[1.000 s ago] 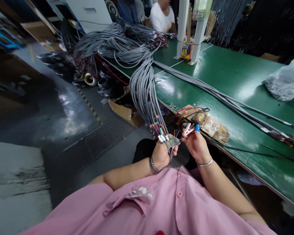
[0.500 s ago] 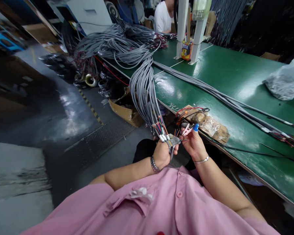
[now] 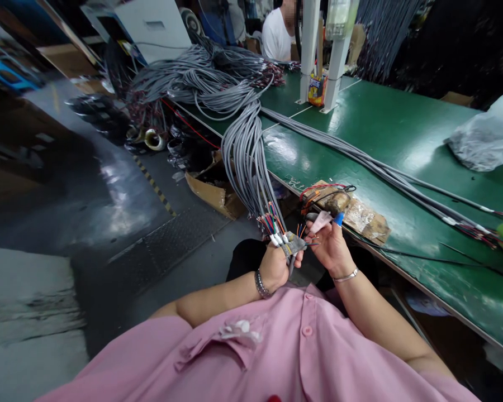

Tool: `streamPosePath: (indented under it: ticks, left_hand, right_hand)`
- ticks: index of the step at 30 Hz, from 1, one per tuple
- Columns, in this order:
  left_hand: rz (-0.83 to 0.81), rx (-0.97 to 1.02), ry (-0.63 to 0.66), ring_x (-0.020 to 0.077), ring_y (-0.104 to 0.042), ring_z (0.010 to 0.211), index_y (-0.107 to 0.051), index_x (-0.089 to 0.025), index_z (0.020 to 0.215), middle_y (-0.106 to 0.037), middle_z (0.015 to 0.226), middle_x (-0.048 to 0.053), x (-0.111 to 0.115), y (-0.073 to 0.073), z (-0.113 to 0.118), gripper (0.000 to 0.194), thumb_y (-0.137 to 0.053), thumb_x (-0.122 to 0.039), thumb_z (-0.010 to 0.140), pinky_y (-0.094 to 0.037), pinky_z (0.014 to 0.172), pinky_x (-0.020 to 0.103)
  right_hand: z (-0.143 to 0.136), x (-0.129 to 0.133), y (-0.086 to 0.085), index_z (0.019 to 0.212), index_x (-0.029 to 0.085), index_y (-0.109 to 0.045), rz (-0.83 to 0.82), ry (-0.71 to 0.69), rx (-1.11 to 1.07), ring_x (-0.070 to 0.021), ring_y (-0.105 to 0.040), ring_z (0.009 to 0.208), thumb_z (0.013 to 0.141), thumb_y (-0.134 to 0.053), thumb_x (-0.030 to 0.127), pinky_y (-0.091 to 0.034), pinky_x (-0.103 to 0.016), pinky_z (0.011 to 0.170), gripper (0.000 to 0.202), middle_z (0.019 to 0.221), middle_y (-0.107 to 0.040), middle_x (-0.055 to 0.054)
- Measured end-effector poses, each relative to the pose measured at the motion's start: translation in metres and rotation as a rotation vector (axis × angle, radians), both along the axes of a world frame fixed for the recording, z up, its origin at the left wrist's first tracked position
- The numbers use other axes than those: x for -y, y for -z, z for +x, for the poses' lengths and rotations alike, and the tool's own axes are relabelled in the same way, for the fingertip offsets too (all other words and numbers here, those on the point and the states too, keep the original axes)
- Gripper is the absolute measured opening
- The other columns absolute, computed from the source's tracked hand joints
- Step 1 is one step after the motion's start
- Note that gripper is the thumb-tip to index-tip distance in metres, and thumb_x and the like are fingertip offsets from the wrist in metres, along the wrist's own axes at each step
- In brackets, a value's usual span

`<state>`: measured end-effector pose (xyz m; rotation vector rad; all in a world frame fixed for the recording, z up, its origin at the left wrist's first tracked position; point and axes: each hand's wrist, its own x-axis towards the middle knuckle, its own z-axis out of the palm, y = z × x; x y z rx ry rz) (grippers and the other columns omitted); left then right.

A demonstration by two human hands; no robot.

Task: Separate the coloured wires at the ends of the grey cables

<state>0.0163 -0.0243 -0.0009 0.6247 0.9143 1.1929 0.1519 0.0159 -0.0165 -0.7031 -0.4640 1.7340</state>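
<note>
My left hand (image 3: 276,262) is closed round the ends of several grey cables (image 3: 247,162), its thumb under a grey covering. Bared coloured wires (image 3: 270,220) fan out above the fist, with white sleeves at their base. A few thin wires (image 3: 312,244) stick out on its right side towards my other hand. My right hand (image 3: 330,245) is beside them, palm turned up and thumb held apart from the fingers. A blue cover (image 3: 339,218) sits on that thumb, and a pink cover (image 3: 320,222) appears to be on a finger. No held object is visible in it.
Along the green table (image 3: 385,123) lie long grey cables (image 3: 360,153). A taped cardboard piece (image 3: 362,218) with red and black leads is at the near edge. A clear plastic bag (image 3: 484,137) rests at right. Below the edge is an open carton (image 3: 212,190). A person (image 3: 276,33) sits behind.
My right thumb and fingers have spread further apart, and the pink piece has turned slightly. My left hand keeps its hold on the cables and has barely moved.
</note>
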Motion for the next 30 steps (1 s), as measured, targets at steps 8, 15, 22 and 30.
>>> streamPosePath:
  ticks: [8,15,22,30]
  left_hand:
    - [0.047,-0.083,0.082,0.0084,-0.049,0.041,-0.061,-0.014,0.066,-0.058,0.052,-0.001,0.007,0.011,-0.008,0.028,-0.074,-0.038,0.070,-0.036,0.039,0.020]
    - [0.089,-0.190,0.176,0.0092,-0.052,0.043,-0.064,-0.014,0.069,-0.060,0.054,0.000,0.008,0.028,-0.011,0.024,-0.074,-0.036,0.073,-0.042,0.042,0.021]
    - [0.039,-0.334,0.463,0.0128,-0.059,0.046,-0.063,-0.012,0.066,-0.064,0.055,0.003,0.004,0.019,-0.014,0.023,-0.076,-0.030,0.068,-0.050,0.048,0.024]
    - [-0.085,-0.222,0.285,0.0128,-0.058,0.046,-0.064,-0.011,0.066,-0.064,0.054,0.004,-0.003,0.016,-0.015,0.029,-0.077,-0.037,0.065,-0.049,0.048,0.024]
  right_hand:
    - [0.031,0.024,-0.001,0.090,0.019,-0.070,0.102,-0.335,0.287,-0.0164,-0.062,0.074,0.073,-0.071,0.061,-0.051,-0.030,0.070,0.045,0.084,-0.069,-0.006]
    - [0.035,0.027,-0.017,0.079,0.017,-0.068,0.232,-0.300,0.624,-0.0104,-0.054,0.064,0.075,-0.077,0.040,-0.043,-0.024,0.065,0.025,0.071,-0.064,0.002]
    - [0.019,0.029,-0.020,0.075,0.017,-0.068,0.421,-0.265,0.912,-0.0152,-0.057,0.065,0.078,-0.071,0.040,-0.046,-0.028,0.064,0.023,0.073,-0.065,-0.002]
    - [0.026,0.036,-0.014,0.092,0.021,-0.068,0.481,-0.146,0.955,-0.0185,-0.058,0.078,0.087,-0.063,0.040,-0.048,-0.032,0.074,0.021,0.085,-0.065,-0.004]
